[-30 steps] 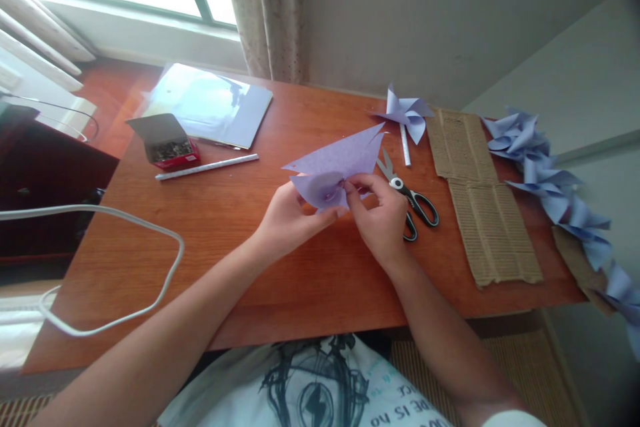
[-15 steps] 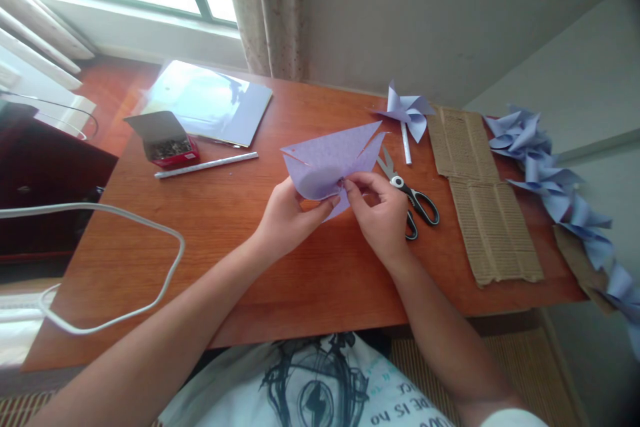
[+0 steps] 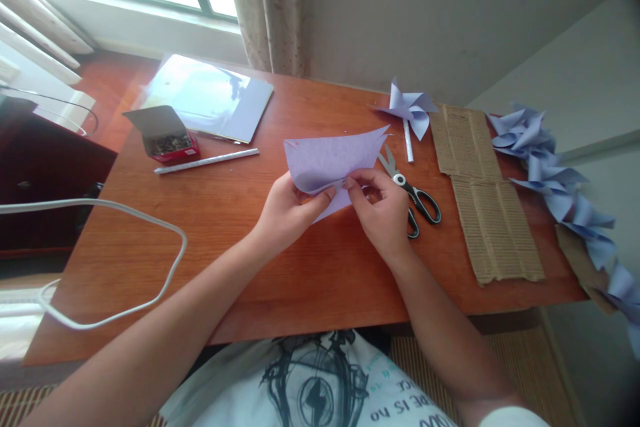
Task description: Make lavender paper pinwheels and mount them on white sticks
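Here, left hand [image 3: 286, 208], right hand [image 3: 376, 207] (both inward-angled) on purple paper [image 3: 333, 159].

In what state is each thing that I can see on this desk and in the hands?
Purple paper sheet: curled over, held.
Left hand: gripping the sheet.
Right hand: pinching the sheet near its middle.
Scissors: lying, blades slightly open.
Red box: lid open, small pieces inside.
White stick: lying loose beside the box.
Pinwheel beyond the scissors: attached to a stick.
Corrugated cardboard: lying flat.
White cable: bent in a loop.
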`<state>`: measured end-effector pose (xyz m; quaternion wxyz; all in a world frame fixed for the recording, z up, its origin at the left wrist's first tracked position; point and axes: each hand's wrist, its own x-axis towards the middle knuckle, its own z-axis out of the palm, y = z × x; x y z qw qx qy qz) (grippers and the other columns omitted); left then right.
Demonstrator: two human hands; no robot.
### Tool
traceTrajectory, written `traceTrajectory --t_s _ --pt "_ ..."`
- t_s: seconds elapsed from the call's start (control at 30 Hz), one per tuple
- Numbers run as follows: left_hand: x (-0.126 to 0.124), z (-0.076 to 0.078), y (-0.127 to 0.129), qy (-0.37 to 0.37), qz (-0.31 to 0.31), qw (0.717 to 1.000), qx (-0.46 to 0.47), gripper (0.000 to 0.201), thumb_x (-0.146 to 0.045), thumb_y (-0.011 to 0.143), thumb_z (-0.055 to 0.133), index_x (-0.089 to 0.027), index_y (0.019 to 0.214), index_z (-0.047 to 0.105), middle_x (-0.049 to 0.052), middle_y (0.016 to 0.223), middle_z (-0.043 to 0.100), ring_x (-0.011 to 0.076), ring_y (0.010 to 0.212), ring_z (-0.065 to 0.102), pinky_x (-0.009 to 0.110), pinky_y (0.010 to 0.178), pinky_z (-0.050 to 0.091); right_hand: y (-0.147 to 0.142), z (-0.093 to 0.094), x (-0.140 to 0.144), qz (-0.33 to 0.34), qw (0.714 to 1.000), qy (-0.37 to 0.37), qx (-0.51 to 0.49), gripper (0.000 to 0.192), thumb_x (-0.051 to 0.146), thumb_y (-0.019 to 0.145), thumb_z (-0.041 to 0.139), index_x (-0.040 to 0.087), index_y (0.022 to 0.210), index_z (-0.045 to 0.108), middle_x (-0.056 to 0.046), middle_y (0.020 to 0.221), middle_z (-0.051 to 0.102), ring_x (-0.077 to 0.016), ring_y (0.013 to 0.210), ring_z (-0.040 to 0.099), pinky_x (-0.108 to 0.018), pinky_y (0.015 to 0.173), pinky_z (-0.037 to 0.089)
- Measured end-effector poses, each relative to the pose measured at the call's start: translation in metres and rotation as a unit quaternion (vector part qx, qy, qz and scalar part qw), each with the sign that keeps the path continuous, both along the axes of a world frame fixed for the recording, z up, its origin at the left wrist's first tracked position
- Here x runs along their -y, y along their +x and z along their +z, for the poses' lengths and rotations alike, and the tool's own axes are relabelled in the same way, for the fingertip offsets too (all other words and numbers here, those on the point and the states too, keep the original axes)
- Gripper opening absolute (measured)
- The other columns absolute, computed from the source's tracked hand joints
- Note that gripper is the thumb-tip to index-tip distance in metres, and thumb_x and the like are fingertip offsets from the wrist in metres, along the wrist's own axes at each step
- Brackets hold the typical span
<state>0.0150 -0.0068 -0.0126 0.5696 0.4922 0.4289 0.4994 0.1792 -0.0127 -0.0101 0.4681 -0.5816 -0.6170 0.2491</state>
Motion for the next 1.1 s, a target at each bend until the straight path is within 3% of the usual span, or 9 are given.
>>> traceTrajectory --t_s 0.17,0.33,0.6,0.9,1.1 --pt "-0.0004 0.0016 -0.0005 -0.019 0.016 1.000 -0.005 0.029 -0.034 0.072 0.085 -0.014 0.089 0.075 0.008 0.094 0.079 0.0268 0.089 0.073 0.036 0.083 0.058 0.0000 0.0022 0.0009 0.009 1.000 0.021 0.019 0.007 0.025 0.088 0.066 0.020 0.089 0.072 -0.002 0.082 0.075 -0.0148 0.065 0.065 -0.027 0.062 0.052" --pt "-0.0012 0.0064 0.0002 -0.049 0.018 0.998 0.034 0.034 -0.032 0.065 0.091 -0.014 0.089 0.076 0.009 0.099 0.080 0.0272 0.091 0.074 0.037 0.084 0.059 -0.0006 0.0041 0.0027 0.010 0.999 0.032 0.036 0.007 0.025 0.089 0.066 0.021 0.089 0.072 -0.002 0.082 0.075 -0.0158 0.067 0.066 -0.028 0.062 0.053" --pt "-0.0003 0.0045 0.0012 -0.084 0.011 0.993 0.079 0.032 -0.030 0.065 0.089 -0.014 0.089 0.076 0.007 0.092 0.080 0.0241 0.085 0.073 0.035 0.083 0.058 -0.0011 0.0041 0.0024 0.010 0.998 0.040 0.046 0.007 0.027 0.088 0.067 0.022 0.085 0.071 -0.001 0.078 0.074 -0.0163 0.066 0.066 -0.030 0.064 0.053" --pt "-0.0012 0.0070 0.0027 -0.074 0.056 0.995 0.044 0.036 -0.030 0.062 0.090 -0.015 0.087 0.069 0.005 0.089 0.077 0.0227 0.081 0.071 0.032 0.075 0.056 -0.0030 0.0032 0.0042 0.019 0.995 0.056 0.077 0.008 0.026 0.088 0.066 0.022 0.082 0.069 -0.001 0.076 0.073 -0.0169 0.065 0.066 -0.030 0.064 0.054" --pt "-0.0028 0.0007 0.0022 -0.052 0.073 0.996 0.004 0.031 -0.027 0.061 0.090 -0.016 0.079 0.068 0.003 0.080 0.074 0.0188 0.072 0.066 0.028 0.067 0.053 -0.0043 0.0023 0.0044 0.037 0.994 0.057 0.086 0.007 0.024 0.088 0.067 0.022 0.082 0.069 -0.001 0.074 0.073 -0.0164 0.065 0.066 -0.029 0.063 0.054"
